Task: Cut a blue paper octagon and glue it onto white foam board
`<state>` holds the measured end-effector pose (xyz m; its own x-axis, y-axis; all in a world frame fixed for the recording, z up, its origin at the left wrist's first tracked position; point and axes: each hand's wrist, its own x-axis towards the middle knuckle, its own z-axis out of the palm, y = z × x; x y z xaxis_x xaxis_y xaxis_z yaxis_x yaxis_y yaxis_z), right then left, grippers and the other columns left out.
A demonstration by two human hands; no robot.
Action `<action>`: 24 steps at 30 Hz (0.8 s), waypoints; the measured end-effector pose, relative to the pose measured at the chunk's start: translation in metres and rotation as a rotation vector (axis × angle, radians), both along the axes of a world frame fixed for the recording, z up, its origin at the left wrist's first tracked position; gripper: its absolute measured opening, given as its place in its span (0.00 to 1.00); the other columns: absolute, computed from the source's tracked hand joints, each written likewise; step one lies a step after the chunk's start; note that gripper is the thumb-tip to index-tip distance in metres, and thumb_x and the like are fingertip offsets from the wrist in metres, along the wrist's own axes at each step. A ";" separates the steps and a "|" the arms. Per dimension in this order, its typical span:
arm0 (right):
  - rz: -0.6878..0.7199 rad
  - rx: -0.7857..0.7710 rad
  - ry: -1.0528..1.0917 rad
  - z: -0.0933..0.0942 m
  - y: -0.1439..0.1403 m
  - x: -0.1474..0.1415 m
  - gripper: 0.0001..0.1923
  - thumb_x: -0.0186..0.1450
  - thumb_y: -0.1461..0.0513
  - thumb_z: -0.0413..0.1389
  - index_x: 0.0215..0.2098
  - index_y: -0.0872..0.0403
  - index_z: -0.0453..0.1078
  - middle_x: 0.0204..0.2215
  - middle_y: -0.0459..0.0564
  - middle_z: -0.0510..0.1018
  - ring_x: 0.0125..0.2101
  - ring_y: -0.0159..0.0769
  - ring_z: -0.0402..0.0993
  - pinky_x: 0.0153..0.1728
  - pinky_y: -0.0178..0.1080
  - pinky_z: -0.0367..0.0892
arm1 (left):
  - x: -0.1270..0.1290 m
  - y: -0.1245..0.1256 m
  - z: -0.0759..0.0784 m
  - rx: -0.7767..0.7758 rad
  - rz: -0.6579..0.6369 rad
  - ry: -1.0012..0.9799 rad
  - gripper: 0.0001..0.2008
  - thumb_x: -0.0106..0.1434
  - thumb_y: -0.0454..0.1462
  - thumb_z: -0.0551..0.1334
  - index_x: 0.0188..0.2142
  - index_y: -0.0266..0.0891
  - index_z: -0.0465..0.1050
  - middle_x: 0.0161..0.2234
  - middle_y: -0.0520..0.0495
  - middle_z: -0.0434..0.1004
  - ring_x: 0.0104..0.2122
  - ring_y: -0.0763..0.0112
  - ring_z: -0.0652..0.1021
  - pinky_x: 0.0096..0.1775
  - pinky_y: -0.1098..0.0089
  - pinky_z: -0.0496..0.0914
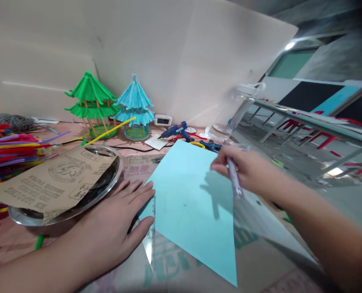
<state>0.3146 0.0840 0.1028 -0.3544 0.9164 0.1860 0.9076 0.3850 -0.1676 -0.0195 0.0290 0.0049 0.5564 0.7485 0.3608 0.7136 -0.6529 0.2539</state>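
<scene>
A light blue paper sheet [187, 199] lies on the table in front of me. My left hand [113, 228] rests flat with fingers spread, pressing on a clear plastic ruler [150, 236] at the sheet's left edge. My right hand [242, 167] hovers over the sheet's upper right corner, holding a pen [234, 177] that points down toward the paper. The hand's shadow falls on the sheet.
A metal dish [110, 179] covered by brown sandpaper [58, 179] sits left. Pipe cleaners [9, 152] pile at far left. Green [91, 101] and blue [134, 108] pagoda models, a glue gun [176, 131], scissors [209, 145] and a small clock [163, 120] stand at the back.
</scene>
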 end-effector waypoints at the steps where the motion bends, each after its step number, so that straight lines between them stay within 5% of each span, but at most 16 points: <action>1: -0.077 0.031 0.025 -0.007 0.014 0.007 0.16 0.67 0.47 0.54 0.34 0.49 0.63 0.32 0.51 0.80 0.30 0.43 0.75 0.31 0.40 0.64 | -0.001 0.000 0.001 0.008 -0.022 0.022 0.25 0.68 0.46 0.58 0.63 0.46 0.68 0.62 0.47 0.72 0.63 0.48 0.70 0.64 0.45 0.63; 5: -0.206 -0.023 0.118 -0.035 0.053 0.042 0.18 0.63 0.50 0.60 0.38 0.49 0.57 0.37 0.53 0.79 0.35 0.46 0.76 0.34 0.41 0.66 | -0.001 0.000 0.004 0.014 -0.117 0.105 0.25 0.69 0.40 0.57 0.65 0.44 0.64 0.65 0.49 0.67 0.65 0.52 0.67 0.64 0.44 0.63; 10: -0.202 -0.056 0.148 -0.053 0.064 0.056 0.17 0.63 0.50 0.58 0.39 0.49 0.57 0.32 0.47 0.76 0.32 0.41 0.74 0.33 0.39 0.65 | 0.000 0.000 0.005 0.011 -0.124 0.153 0.25 0.70 0.39 0.54 0.66 0.45 0.63 0.67 0.51 0.63 0.67 0.55 0.64 0.65 0.42 0.60; 17: -0.162 -0.161 0.132 -0.041 0.058 0.057 0.14 0.56 0.58 0.61 0.33 0.50 0.60 0.24 0.42 0.71 0.26 0.36 0.67 0.27 0.35 0.60 | 0.001 0.004 0.003 0.109 -0.051 0.151 0.21 0.74 0.39 0.49 0.60 0.44 0.72 0.64 0.47 0.67 0.62 0.51 0.71 0.59 0.40 0.68; 24: -0.199 -0.140 0.188 -0.028 0.053 0.048 0.10 0.58 0.62 0.57 0.32 0.49 0.58 0.25 0.43 0.67 0.28 0.37 0.65 0.29 0.37 0.59 | 0.000 0.004 0.005 0.091 -0.028 0.111 0.22 0.73 0.38 0.48 0.59 0.39 0.73 0.62 0.43 0.71 0.60 0.57 0.74 0.59 0.48 0.70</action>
<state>0.3625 0.1374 0.0745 -0.1370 0.9857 0.0985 0.9108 0.1644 -0.3786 -0.0199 0.0332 0.0095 0.6170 0.6989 0.3617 0.7150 -0.6899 0.1132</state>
